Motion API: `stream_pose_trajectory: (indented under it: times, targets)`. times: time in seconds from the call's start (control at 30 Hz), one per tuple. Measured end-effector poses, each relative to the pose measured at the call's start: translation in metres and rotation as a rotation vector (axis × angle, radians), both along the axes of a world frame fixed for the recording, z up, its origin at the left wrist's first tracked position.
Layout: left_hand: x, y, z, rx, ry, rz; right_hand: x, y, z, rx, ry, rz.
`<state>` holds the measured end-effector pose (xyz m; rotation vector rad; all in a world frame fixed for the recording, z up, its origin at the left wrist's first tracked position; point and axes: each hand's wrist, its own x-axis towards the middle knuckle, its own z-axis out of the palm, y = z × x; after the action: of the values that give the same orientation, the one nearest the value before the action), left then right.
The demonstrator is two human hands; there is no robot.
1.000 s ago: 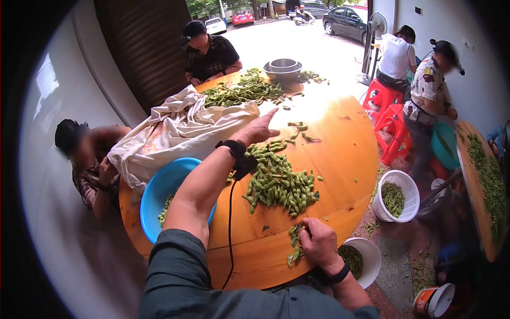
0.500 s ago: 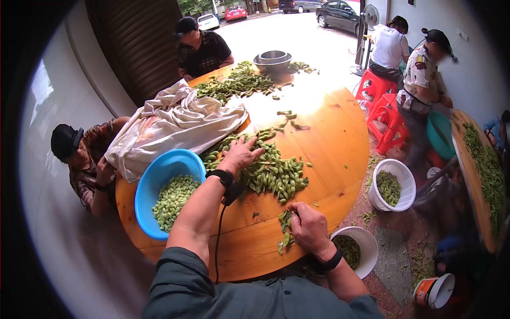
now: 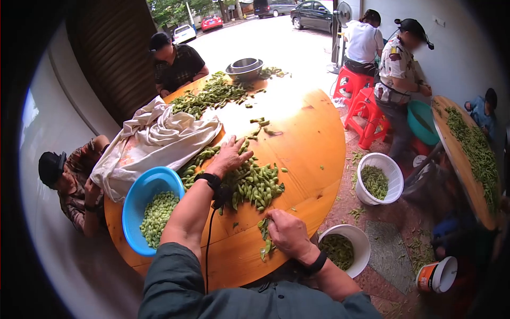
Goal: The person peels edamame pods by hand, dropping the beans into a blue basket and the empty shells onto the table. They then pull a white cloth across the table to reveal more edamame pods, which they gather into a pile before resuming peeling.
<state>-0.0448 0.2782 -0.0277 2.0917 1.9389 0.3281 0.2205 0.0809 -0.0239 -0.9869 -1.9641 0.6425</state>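
The pods lie heaped on the round table, toward the person's side. A good heap is left whole. The blue bowl just left of it holds a fair layer of shelled beans, so I'd judge the work partway along. The left hand rests flat on the heap, fingers spread, grasping nothing. The right hand is curled at the table's rim over a few loose pods, seemingly pinching them, near a white bucket.
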Motion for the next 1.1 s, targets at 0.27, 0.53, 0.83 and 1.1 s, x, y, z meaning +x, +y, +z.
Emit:
stream_pose_trajectory:
  times: [0.27,0.53,0.83,1.1]
  targets:
    - [0.009,-0.057,0.021,-0.185,0.127,0.038,0.002,-0.004,0.001,0.007,-0.062,0.011]
    - [0.043,0.006,0.034,-0.049,0.200,-0.021,0.004,-0.001,0.002,-0.025,-0.021,0.030]
    - [0.085,0.078,0.012,0.032,0.312,-0.117,0.007,0.003,-0.002,-0.103,0.036,0.047]
    - [0.033,0.048,0.009,-0.113,0.235,0.056,0.008,0.005,-0.001,-0.152,0.061,0.085]
